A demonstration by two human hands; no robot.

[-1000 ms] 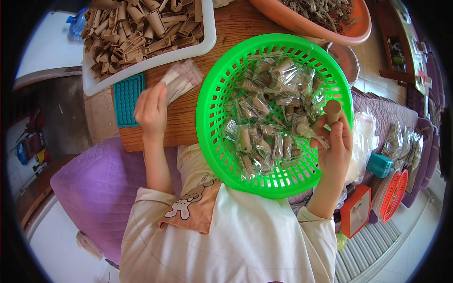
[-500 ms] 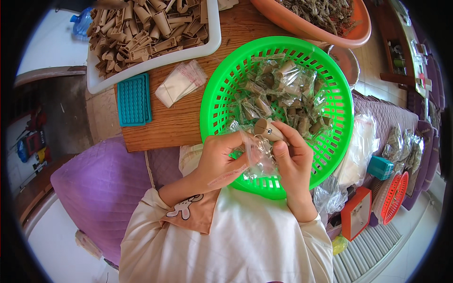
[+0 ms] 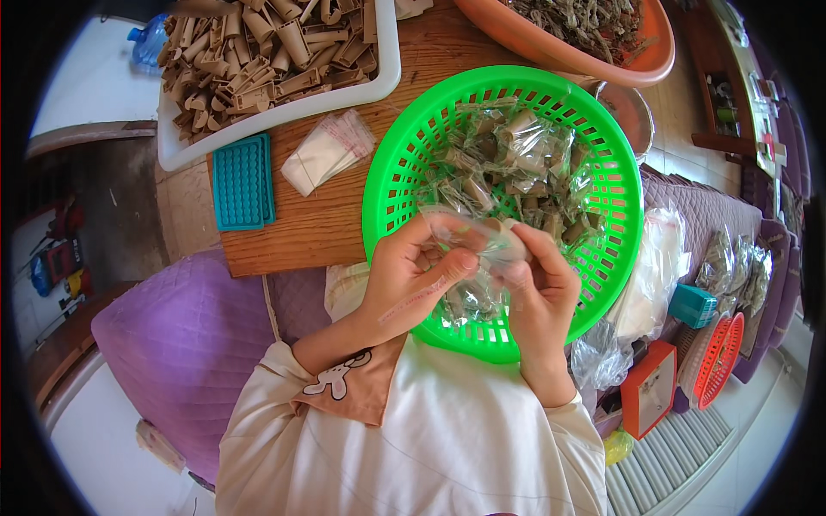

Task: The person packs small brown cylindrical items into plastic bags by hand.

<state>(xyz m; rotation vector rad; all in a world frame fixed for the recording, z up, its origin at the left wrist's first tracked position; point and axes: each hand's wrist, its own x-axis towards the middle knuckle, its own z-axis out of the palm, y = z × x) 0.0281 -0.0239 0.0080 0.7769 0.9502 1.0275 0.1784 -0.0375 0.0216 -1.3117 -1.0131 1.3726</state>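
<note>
Over the near side of a green plastic basket [image 3: 379, 172], my left hand [image 3: 411, 271] is closed on a small clear plastic bag [image 3: 465, 230]. The fingers of my right hand [image 3: 548, 288] pinch a tan, rounded tube-like piece [image 3: 501, 227], which shows blurred through the clear film at the bag's mouth. How far the piece sits inside the bag I cannot tell. Beneath and beyond my hands, the basket holds several clear-wrapped tan pieces [image 3: 525, 142]. A strip with red print lies along my left wrist.
A white tray [image 3: 284, 101] heaped with loose tan pieces stands at the far left of the wooden table [image 3: 297, 236]. Near it lie teal dimpled trays [image 3: 243, 182] and flat clear bags [image 3: 329, 153]. An orange basin [image 3: 651, 64] of dried plant strands sits far right.
The tan piece was bare in my right fingers beside the bag; now the bag's film covers it. My left hand has raised and spread the bag toward my right hand.
</note>
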